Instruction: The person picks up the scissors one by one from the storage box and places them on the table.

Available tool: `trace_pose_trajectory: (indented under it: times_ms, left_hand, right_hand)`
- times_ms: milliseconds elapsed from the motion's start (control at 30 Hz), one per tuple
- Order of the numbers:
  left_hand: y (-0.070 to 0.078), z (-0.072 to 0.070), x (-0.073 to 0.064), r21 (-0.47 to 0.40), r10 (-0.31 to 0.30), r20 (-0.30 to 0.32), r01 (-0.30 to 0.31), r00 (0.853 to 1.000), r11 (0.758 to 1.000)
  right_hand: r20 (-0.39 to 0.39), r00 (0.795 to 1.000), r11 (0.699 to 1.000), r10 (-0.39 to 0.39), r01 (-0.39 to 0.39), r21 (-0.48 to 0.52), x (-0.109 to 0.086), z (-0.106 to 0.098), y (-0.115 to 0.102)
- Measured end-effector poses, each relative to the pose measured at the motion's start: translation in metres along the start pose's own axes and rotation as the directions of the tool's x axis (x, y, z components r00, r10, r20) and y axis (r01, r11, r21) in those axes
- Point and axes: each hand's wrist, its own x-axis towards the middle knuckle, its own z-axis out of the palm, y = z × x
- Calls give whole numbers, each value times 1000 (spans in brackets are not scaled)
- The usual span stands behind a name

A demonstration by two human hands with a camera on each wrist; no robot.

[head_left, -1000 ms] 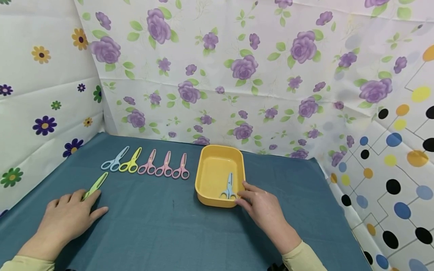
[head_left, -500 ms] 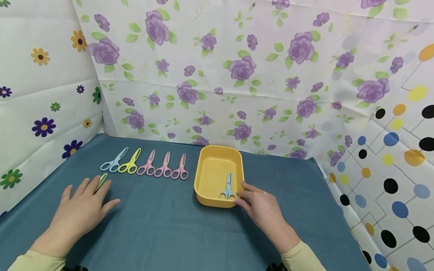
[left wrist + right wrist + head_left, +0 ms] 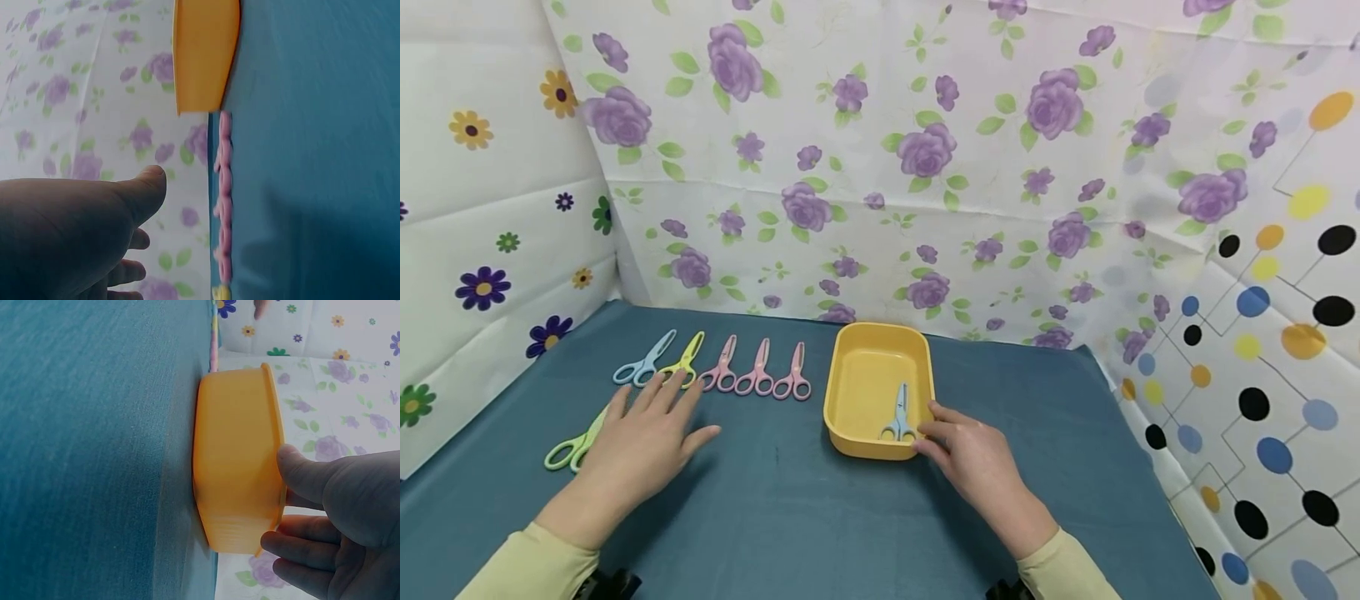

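My left hand (image 3: 636,450) hovers with fingers spread over the left of the table, holding nothing; its fingertips overlap the handles of the yellow scissors (image 3: 688,354) in the head view. Partly hidden behind that hand lie green scissors (image 3: 580,443). Blue scissors (image 3: 646,360) begin the back row, which runs right through the yellow pair to pink scissors (image 3: 722,367), (image 3: 757,372), (image 3: 793,375). At the near right corner of a yellow tray (image 3: 868,448), my right hand (image 3: 973,467) grips the rim between thumb and fingers (image 3: 306,550). Small light-blue scissors (image 3: 901,408) lie inside the tray.
A dark teal cloth (image 3: 820,533) covers the table. Floral sheeting (image 3: 880,167) rises along the back edge, with a flower-print sheet (image 3: 497,208) at left and a dotted sheet (image 3: 1262,400) at right.
My left hand has left the green scissors and moved right and forward toward the back row. The green scissors' handles now show. My right hand stays at the tray.
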Motion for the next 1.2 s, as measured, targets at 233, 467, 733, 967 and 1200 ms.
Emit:
trace_pose_trajectory:
  times_ms: [233, 467, 733, 967, 1200]
  left_hand:
    - [27, -1, 12, -38, 34, -14, -34, 999, 999]
    - [48, -4, 20, -35, 66, -35, -68, 997, 997]
    - [67, -6, 27, -26, 119, -49, -120, 992, 992]
    - [86, -8, 35, -34, 142, -34, -143, 989, 989]
    - [103, -5, 43, -62, 188, -64, -192, 980, 979]
  right_hand:
    - [6, 1000, 1000, 0, 0, 3, 1, 0, -1]
    - [-2, 1000, 1000, -3, 3, 7, 1, 0, -1]
    - [-1, 1000, 1000, 3, -3, 0, 0, -1, -1]
    - [-2, 1000, 1000, 4, -4, 1, 1, 0, -1]
    - [4, 1000, 1000, 7, -7, -5, 1, 0, -1]
